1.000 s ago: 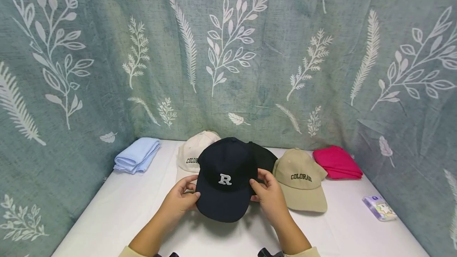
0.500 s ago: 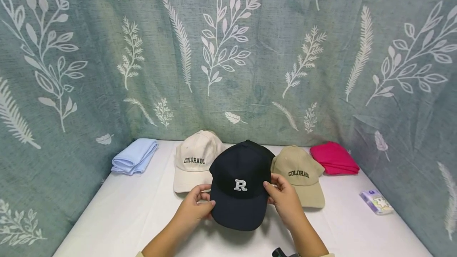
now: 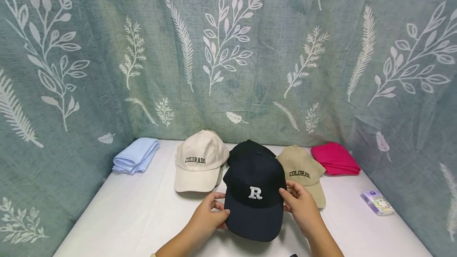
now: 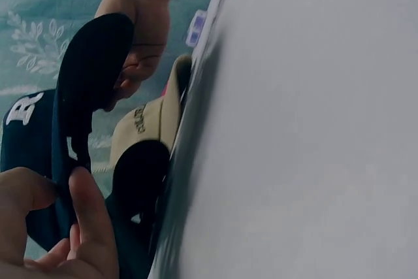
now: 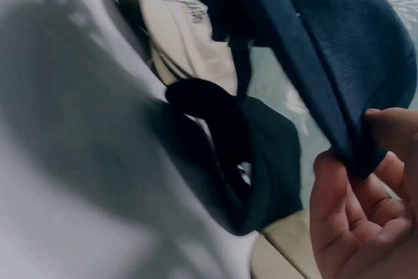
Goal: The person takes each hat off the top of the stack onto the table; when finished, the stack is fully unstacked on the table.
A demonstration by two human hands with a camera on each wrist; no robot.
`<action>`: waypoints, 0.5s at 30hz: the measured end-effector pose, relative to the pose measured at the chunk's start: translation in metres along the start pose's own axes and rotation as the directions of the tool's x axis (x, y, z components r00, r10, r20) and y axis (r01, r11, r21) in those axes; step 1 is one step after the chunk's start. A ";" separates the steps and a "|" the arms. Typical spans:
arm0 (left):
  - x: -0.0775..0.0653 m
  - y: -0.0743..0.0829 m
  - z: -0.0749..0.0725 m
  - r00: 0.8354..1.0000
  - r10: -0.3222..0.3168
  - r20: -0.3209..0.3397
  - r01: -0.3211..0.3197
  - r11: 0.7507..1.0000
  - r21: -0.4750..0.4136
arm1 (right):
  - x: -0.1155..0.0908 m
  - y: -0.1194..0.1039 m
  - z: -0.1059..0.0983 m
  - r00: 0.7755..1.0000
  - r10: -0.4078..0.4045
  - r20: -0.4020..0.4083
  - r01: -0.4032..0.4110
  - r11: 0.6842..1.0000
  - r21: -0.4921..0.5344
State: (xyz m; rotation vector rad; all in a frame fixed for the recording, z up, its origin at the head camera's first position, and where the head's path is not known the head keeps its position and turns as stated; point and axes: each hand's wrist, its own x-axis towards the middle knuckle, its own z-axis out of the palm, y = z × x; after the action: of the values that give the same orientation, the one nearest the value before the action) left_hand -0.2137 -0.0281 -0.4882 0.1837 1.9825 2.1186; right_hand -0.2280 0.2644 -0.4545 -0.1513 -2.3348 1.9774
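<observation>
A navy baseball cap (image 3: 255, 177) with a white letter R is held above the white table, brim toward me. My left hand (image 3: 210, 213) pinches the brim's left edge, thumb on top and fingers beneath. On the other side my right hand (image 3: 300, 201) pinches the cap where brim meets crown. In the right wrist view, a black cap (image 5: 271, 155) sits on the table beyond and below the navy one. To its left is a cream COLORADO cap (image 3: 200, 162); to its right stands a khaki COLORADO cap (image 3: 300, 162), partly covered by the right hand.
Folded light blue cloth (image 3: 136, 156) lies at the back left of the table (image 3: 118, 217). A folded crimson cloth (image 3: 335, 158) sits at the back right, with a small purple-and-white packet (image 3: 377, 202) nearer the right edge. Patterned green curtains (image 3: 228, 50) enclose the back and sides.
Both hands have carried the navy cap rightward and nearer to me. The cream cap is now fully uncovered, and the black cap shows behind the navy one.
</observation>
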 end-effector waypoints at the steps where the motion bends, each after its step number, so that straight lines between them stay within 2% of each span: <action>1: 0.000 -0.001 0.004 1.000 -0.001 0.004 0.001 1.000 0.015 | -0.001 0.000 -0.004 1.000 0.003 -0.004 -0.003 1.000 -0.003; 4: 0.001 -0.002 0.015 1.000 -0.002 0.025 0.001 0.999 0.046 | -0.003 -0.001 -0.014 1.000 0.016 -0.012 -0.016 1.000 -0.004; 15: 0.004 -0.003 0.054 0.997 -0.005 0.079 0.003 1.000 0.026 | -0.013 0.003 -0.051 0.997 0.047 -0.057 -0.049 0.998 -0.042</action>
State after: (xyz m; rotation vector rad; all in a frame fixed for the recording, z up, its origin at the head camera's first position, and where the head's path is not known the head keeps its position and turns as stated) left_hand -0.2038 0.0252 -0.4877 0.2639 1.9643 2.0515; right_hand -0.2090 0.3129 -0.4486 -0.2644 -2.3615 1.9177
